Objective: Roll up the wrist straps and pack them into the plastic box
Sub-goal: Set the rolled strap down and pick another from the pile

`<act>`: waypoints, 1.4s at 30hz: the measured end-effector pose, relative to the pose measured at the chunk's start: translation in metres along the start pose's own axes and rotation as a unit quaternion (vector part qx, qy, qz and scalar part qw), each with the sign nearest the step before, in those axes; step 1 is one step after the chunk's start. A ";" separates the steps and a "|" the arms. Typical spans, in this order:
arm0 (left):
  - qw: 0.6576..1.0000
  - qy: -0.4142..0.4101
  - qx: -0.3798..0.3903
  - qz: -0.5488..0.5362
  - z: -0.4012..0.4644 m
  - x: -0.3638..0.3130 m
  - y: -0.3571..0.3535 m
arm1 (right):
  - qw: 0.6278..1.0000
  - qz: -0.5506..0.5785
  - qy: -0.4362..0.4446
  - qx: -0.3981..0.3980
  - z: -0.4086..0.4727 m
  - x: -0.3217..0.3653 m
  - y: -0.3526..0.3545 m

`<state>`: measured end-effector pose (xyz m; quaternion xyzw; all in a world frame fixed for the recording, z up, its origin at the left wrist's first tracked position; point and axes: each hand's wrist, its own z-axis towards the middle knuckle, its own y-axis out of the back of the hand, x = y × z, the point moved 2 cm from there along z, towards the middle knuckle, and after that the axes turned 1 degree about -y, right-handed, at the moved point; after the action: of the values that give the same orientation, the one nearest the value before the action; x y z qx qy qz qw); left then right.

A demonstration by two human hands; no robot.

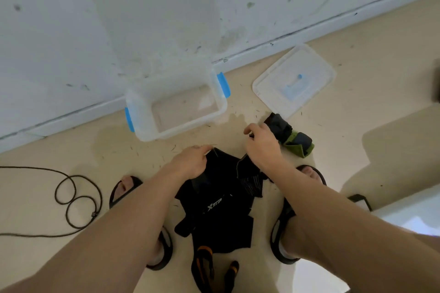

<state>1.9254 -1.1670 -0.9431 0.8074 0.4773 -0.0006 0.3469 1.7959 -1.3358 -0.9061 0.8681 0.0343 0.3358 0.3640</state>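
Note:
A black wrist strap (214,200) with white lettering hangs between my feet, held up by both hands. My left hand (190,162) pinches its upper left edge. My right hand (262,147) grips the upper right corner. The clear plastic box (176,107) with blue latches stands open on the floor by the wall, nothing inside. Its lid (295,78) lies to the right. A rolled black and green strap (292,138) lies on the floor just right of my right hand. A black and orange strap (204,266) lies below.
A black cable (71,200) loops on the floor at the left. My feet wear black sandals (285,233) on either side of the straps. The white wall (119,31) runs behind the box. A dark object (437,81) sits at the right edge.

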 end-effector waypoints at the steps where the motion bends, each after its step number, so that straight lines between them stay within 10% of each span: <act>1: 1.000 -0.001 0.017 0.022 0.011 0.001 -0.004 | 1.000 -0.008 0.007 0.023 0.005 -0.002 -0.006; 13: 0.985 -0.032 0.025 0.167 0.080 -0.005 -0.035 | 0.955 -0.098 0.028 0.280 0.025 -0.039 -0.088; 31: 0.965 -0.047 -0.230 -0.120 -0.019 -0.023 0.045 | 0.911 -0.272 0.062 0.305 -0.030 -0.027 -0.077; 42: 0.935 -0.119 -0.290 -0.165 -0.146 -0.078 0.134 | 0.966 -0.200 0.032 0.161 -0.088 0.022 0.003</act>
<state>1.9381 -1.1859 -0.7317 0.5758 0.5387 -0.0155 0.6149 1.7584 -1.2781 -0.8471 0.8794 0.2723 0.2741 0.2782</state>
